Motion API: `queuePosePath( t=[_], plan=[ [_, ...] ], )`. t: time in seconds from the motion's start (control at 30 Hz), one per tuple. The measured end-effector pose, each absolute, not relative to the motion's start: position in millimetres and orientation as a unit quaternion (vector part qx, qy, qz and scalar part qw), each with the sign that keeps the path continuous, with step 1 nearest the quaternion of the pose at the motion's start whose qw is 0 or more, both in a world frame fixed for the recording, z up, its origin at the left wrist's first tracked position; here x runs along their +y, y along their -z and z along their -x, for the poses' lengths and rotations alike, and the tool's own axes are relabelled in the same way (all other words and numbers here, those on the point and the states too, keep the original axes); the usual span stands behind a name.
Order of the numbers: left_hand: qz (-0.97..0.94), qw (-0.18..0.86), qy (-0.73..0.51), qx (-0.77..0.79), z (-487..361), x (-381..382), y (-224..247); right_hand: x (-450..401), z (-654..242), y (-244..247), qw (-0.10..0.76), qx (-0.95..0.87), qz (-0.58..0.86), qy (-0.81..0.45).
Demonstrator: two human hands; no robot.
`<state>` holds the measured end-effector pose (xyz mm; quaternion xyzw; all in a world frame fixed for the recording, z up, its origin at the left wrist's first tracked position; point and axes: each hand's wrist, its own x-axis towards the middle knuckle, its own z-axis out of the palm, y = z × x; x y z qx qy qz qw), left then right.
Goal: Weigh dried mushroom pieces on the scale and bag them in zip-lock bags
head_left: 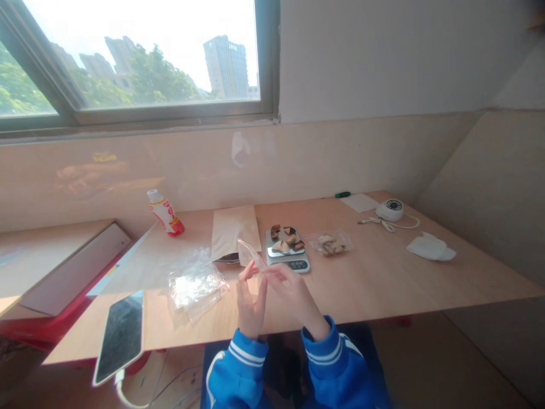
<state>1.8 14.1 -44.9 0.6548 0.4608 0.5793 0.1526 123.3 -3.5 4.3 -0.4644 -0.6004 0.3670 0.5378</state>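
A small clear zip bag [247, 251] with a red strip along its mouth is pinched between the fingers of my left hand [250, 301] and my right hand [293, 291], above the table's front part. Just beyond my hands stands a kitchen scale [301, 265], its display partly in view but unreadable. Several brown and cream pieces [291, 240], like dried mushroom, lie on its plate. To its right is a filled clear bag [332, 243] of similar pale pieces. A kraft paper pouch [232, 230] lies to the left, its dark mouth facing me.
Left of my hands are loose clear plastic bags [193, 284] and a phone [121, 335] with a cable, overhanging the table edge. A red and white bottle [166, 213] stands behind. At right are a white round device [389, 210], crumpled white tissue [431, 247] and paper [359, 203].
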Motion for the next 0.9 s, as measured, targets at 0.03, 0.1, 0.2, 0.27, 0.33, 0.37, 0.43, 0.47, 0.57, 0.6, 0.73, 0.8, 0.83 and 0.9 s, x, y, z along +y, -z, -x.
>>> queuePosePath(
  t=[0.03, 0.1, 0.2, 0.27, 0.33, 0.37, 0.43, 0.47, 0.57, 0.6, 0.73, 0.8, 0.83, 0.9],
  plan=[
    [-0.660, 0.148, -0.579, 0.455, 0, 16, 45, -3, -124, -3, 0.532, -0.607, 0.459, -0.372],
    [-0.677, 0.122, -0.579, 0.438, 4, 20, 45, -3, -125, -1, 0.526, -0.607, 0.463, -0.374],
    [-0.669, 0.064, -0.605, 0.426, 6, 27, 45, -3, -131, 4, 0.519, -0.592, 0.493, -0.371],
    [-0.628, 0.033, -0.643, 0.437, 7, 35, 46, -3, -139, 8, 0.518, -0.584, 0.505, -0.369],
    [-0.563, 0.017, -0.685, 0.462, 9, 46, 49, -2, -151, 12, 0.525, -0.575, 0.518, -0.353],
    [-0.530, 0.014, -0.703, 0.474, 10, 53, 51, 1, -158, 15, 0.530, -0.572, 0.527, -0.336],
    [-0.495, 0.011, -0.721, 0.485, 12, 66, 57, 11, -176, 19, 0.536, -0.576, 0.549, -0.281],
    [-0.491, 0.013, -0.724, 0.484, 13, 71, 60, 20, -185, 21, 0.534, -0.587, 0.557, -0.248],
    [-0.500, 0.025, -0.723, 0.476, 14, 80, 69, 57, -208, 22, 0.494, -0.640, 0.565, -0.164],
    [-0.508, 0.027, -0.721, 0.470, 14, 81, 71, 72, -214, 21, 0.470, -0.655, 0.573, -0.148],
    [-0.559, 0.034, -0.706, 0.434, 14, 80, 78, 129, -224, 22, 0.376, -0.671, 0.625, -0.134],
    [-0.579, 0.040, -0.697, 0.421, 14, 80, 81, 145, -224, 25, 0.359, -0.668, 0.636, -0.139],
    [-0.585, 0.044, -0.694, 0.417, 14, 80, 82, 149, -224, 26, 0.352, -0.668, 0.640, -0.142],
    [-0.591, 0.051, -0.691, 0.414, 15, 80, 85, 153, -224, 28, 0.343, -0.668, 0.643, -0.147]
  ],
)
